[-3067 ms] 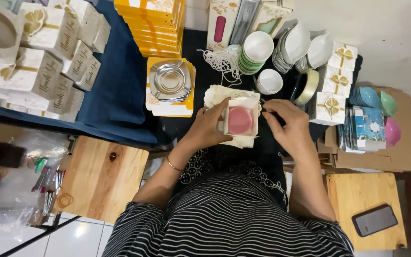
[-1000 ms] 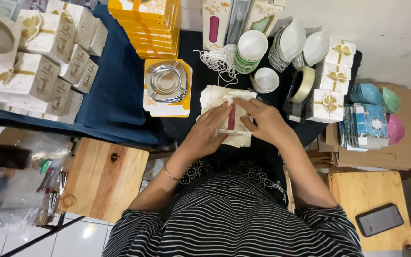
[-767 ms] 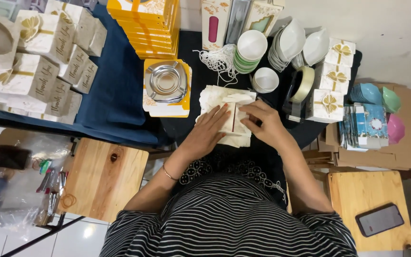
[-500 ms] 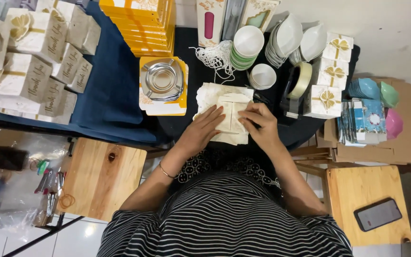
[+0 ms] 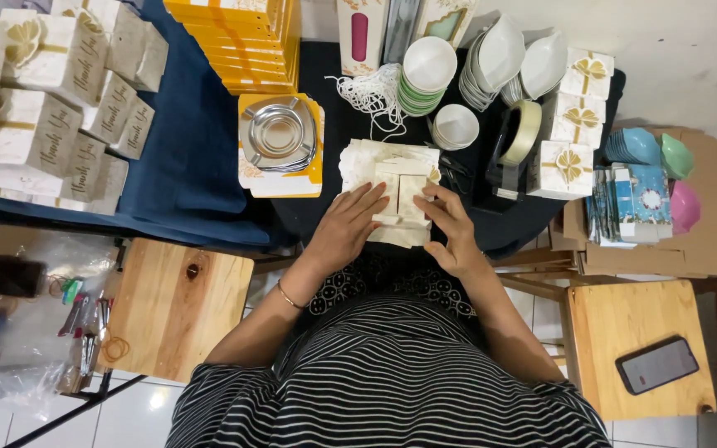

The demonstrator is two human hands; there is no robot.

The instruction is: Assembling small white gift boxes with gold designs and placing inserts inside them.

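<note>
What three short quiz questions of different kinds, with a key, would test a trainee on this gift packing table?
1. True or false: the left hand lies flat on the cream folded paper box.
2. What sits on the wooden stool at right: A phone, B scissors, C cup?
3. Which silver thing rests on the yellow box beside the left hand?

Key: 1 true. 2 A, the dark phone. 3 The round metal ashtray.

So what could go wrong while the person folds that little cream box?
The left hand and right hand press the flaps of the cream box, which sits on a loose stack of flat cartons, so it might slide or crease. The scissors lie right beside the right hand's fingers and could nick them. A stack of bowls stands close behind; a quick reach might knock it.
</note>
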